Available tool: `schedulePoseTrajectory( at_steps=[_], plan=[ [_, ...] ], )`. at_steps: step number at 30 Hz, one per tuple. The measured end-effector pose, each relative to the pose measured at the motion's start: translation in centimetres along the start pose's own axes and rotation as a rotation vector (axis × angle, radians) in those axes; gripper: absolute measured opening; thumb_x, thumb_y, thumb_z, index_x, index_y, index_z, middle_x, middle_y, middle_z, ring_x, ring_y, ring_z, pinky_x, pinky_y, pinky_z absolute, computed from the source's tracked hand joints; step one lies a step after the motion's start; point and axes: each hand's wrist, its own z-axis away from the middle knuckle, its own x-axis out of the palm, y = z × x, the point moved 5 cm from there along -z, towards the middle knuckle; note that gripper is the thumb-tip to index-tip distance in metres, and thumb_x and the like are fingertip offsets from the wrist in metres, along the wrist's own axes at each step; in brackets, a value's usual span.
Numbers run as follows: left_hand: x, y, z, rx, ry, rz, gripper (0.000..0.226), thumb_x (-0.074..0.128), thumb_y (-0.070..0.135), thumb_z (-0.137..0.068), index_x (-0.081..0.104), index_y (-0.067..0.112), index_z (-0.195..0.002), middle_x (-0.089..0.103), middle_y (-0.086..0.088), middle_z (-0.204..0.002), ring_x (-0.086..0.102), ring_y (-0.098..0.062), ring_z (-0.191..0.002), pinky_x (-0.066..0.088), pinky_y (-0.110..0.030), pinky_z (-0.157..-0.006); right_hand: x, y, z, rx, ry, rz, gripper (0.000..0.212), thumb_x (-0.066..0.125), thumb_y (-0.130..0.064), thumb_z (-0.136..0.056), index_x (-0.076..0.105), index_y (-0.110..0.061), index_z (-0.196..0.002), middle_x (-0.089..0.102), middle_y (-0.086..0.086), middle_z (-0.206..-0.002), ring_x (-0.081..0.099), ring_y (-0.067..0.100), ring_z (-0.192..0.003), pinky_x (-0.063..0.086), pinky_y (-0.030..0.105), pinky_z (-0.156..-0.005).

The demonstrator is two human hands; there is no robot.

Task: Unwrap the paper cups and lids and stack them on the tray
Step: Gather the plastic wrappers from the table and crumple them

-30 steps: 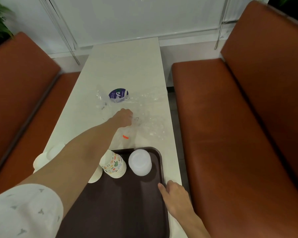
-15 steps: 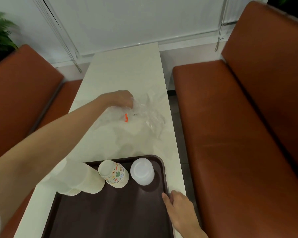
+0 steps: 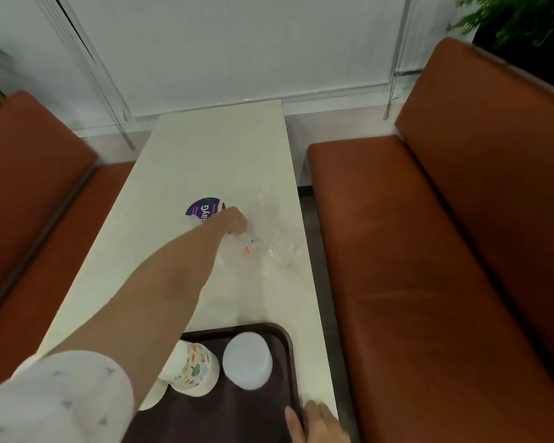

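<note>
Crinkled clear wrap [image 3: 275,247] is clutched by the left hand [image 3: 234,220]; a round purple label [image 3: 203,207] is partly hidden behind it. The right hand [image 3: 320,423] is laid on the smooth dark tray [image 3: 293,353] rim, though whether it grips cannot be told. Printed paper cups [image 3: 195,369] and white lids [image 3: 247,359] are stacked ahead-left of it.

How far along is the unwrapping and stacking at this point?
Done: paper cups and lids stand stacked on the tray. In hand: left hand grips clear wrap on the table; right hand rests on the tray rim. Left: apparently just clearing wrap.
</note>
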Motion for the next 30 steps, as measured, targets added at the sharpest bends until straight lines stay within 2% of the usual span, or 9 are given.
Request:
schedulePoseTrajectory(
  at_steps=[2, 7, 9, 12, 17, 20, 24, 27, 30],
  plan=[
    [2.2, -0.2, -0.4, -0.003, 0.033, -0.089, 0.024, 0.05, 0.01, -0.096, 0.068, 0.006, -0.113, 0.064, -0.011, -0.12, 0.062, -0.033, -0.112, 0.048, -0.035, -0.086, 0.0, 0.0, 0.0, 0.002, 0.028, 0.011, 0.048, 0.044, -0.055, -0.069, 0.065, -0.017, -0.048, 0.053, -0.001, -0.046, 0.051, 0.011, -0.032, 0.032, 0.015, -0.032],
    [2.4, 0.7, 0.7, 0.107, 0.165, -0.132, 0.04, 0.048, 0.005, -0.089, 0.067, 0.014, -0.123, 0.064, -0.011, -0.127, 0.061, -0.033, -0.117, 0.054, -0.041, -0.094, 0.3, 0.1, 0.3, -0.029, -0.008, 0.047, 0.036, 0.071, -0.048, -0.068, 0.071, -0.013, -0.058, 0.058, 0.003, -0.052, 0.058, 0.018, -0.038, 0.035, 0.02, -0.031],
    [1.0, 2.0, 1.8, 0.201, 0.224, -0.091, 0.037, 0.046, 0.008, -0.093, 0.067, 0.015, -0.123, 0.061, -0.01, -0.132, 0.057, -0.033, -0.122, 0.049, -0.04, -0.1, 0.4, 0.3, 0.2, 0.015, -0.088, 0.045, 0.033, 0.075, -0.046, -0.079, 0.073, -0.014, -0.079, 0.066, 0.004, -0.073, 0.069, 0.022, -0.063, 0.049, 0.024, -0.049],
    [-2.3, 4.1, 4.5, 0.32, 0.374, 0.059, 0.033, 0.049, 0.008, -0.089, 0.067, 0.019, -0.115, 0.069, -0.011, -0.108, 0.064, -0.035, -0.105, 0.05, -0.034, -0.085, 1.4, 1.1, 0.6, 0.094, -0.25, 0.082, 0.049, 0.034, -0.061, -0.098, 0.059, -0.021, -0.112, 0.061, -0.003, -0.113, 0.061, 0.017, -0.109, 0.044, 0.028, -0.089],
    [-7.3, 8.5, 11.9, 0.497, 0.457, 0.266, 0.053, 0.045, -0.01, -0.077, 0.074, 0.017, -0.113, 0.073, -0.009, -0.112, 0.067, -0.028, -0.104, 0.052, -0.028, -0.084, -0.1, 1.1, 0.8, 0.158, -0.4, -0.175, 0.04, 0.037, -0.055, -0.1, 0.044, -0.021, -0.081, 0.061, -0.002, -0.092, 0.06, 0.016, -0.09, 0.043, 0.03, -0.083],
    [-8.6, 9.9, 17.2, 0.54, 0.503, 0.296, 0.05, 0.042, -0.011, -0.08, 0.075, 0.011, -0.111, 0.073, -0.012, -0.113, 0.067, -0.029, -0.105, 0.055, -0.033, -0.087, -3.0, 1.3, 1.3, 0.286, -0.463, -0.437, 0.037, 0.042, -0.051, -0.1, 0.056, -0.018, -0.093, 0.063, -0.002, -0.085, 0.059, 0.012, -0.076, 0.048, 0.036, -0.083],
    [-7.7, 9.7, 24.5, 0.603, 0.544, 0.183, 0.044, 0.046, -0.008, -0.075, 0.078, 0.01, -0.099, 0.075, -0.015, -0.099, 0.067, -0.034, -0.092, 0.054, -0.035, -0.079, -10.7, 0.9, 2.4, 0.263, -0.199, -0.547, 0.056, 0.049, -0.06, -0.092, 0.045, -0.027, -0.138, 0.054, -0.002, -0.128, 0.056, 0.007, -0.104, 0.042, 0.027, -0.084],
    [-5.7, 8.3, 29.7, 0.634, 0.57, 0.062, 0.038, 0.05, -0.004, -0.074, 0.078, 0.013, -0.095, 0.073, -0.012, -0.093, 0.065, -0.035, -0.09, 0.05, -0.036, -0.073, -18.7, -2.4, 4.8, 0.042, 0.111, -0.659, 0.075, 0.05, -0.084, -0.076, 0.03, -0.052, -0.142, 0.037, -0.017, -0.146, 0.047, -0.004, -0.119, 0.041, 0.021, -0.087],
    [-3.0, 6.5, 36.0, 0.749, 0.591, 0.018, 0.043, 0.05, -0.004, -0.076, 0.076, 0.021, -0.1, 0.068, -0.012, -0.089, 0.062, -0.036, -0.086, 0.047, -0.039, -0.068, -22.6, -7.5, 7.2, -0.185, 0.228, -0.606, 0.096, 0.059, -0.086, -0.067, 0.012, -0.058, -0.146, 0.011, -0.027, -0.158, 0.026, -0.005, -0.14, 0.031, 0.029, -0.107]
  ],
)
